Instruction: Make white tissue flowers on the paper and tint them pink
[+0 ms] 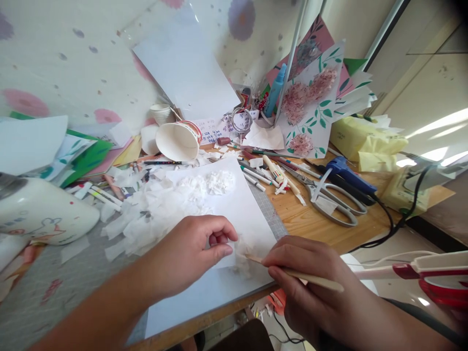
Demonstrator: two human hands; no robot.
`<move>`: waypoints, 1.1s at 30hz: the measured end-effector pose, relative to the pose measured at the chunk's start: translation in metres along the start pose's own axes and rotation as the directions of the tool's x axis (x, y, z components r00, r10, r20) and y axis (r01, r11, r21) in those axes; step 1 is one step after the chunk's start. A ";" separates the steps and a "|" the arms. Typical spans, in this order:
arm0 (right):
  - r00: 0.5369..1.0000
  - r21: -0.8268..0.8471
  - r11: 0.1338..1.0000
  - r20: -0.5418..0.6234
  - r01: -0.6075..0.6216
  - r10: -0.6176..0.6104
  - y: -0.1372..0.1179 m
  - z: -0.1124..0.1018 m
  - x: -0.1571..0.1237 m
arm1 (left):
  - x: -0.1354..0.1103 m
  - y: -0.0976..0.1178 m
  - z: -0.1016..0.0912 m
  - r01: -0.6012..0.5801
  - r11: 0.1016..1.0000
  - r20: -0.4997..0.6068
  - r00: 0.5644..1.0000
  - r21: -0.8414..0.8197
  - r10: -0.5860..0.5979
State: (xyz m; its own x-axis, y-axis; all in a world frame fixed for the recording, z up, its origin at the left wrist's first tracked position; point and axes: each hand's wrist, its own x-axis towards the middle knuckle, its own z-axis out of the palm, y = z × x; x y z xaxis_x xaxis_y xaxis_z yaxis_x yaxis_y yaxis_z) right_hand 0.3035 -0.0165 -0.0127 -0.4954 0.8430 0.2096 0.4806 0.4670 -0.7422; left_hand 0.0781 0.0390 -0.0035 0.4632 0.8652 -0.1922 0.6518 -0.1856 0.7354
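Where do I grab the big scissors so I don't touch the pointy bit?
Probably by the grey handle loops, from the near right side: they lie toward you, while the blades point away to the left. The blue glue gun lies just beyond the loops, so the far side looks crowded.

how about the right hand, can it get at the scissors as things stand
Probably yes: the scissors lie beyond the right hand, with nothing seen blocking the way across the wooden tabletop. Its fingers hold a wooden stick, though, which might need putting down first.
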 end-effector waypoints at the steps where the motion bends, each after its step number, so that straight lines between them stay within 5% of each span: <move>1: 0.999 0.011 1.000 -0.051 0.020 -0.020 0.000 -0.002 -0.001 | 0.000 0.000 -0.001 -0.001 1.000 -0.012 1.000 -0.007 0.001; 7: 0.957 0.034 0.996 -0.281 0.080 -0.067 -0.004 -0.007 -0.007 | 0.001 -0.001 0.000 -0.014 0.999 -0.082 0.997 -0.045 0.011; 19: 0.972 0.010 0.995 -0.215 0.101 -0.096 0.008 0.002 -0.005 | 0.004 -0.002 0.010 -0.065 0.982 -0.216 0.976 -0.178 0.025; 33: 0.994 0.087 0.993 -0.085 0.082 -0.074 0.003 -0.003 -0.004 | 0.012 0.007 0.036 -0.006 0.955 -0.142 0.989 -0.296 -0.037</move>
State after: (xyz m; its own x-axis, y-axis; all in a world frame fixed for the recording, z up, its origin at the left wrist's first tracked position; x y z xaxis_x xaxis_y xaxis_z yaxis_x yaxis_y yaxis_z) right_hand 0.3098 -0.0177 -0.0141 -0.4664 0.8257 0.3175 0.3740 0.5093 -0.7751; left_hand 0.1096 0.0308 -0.0246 0.3485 0.9289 -0.1253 0.4418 -0.0448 0.8960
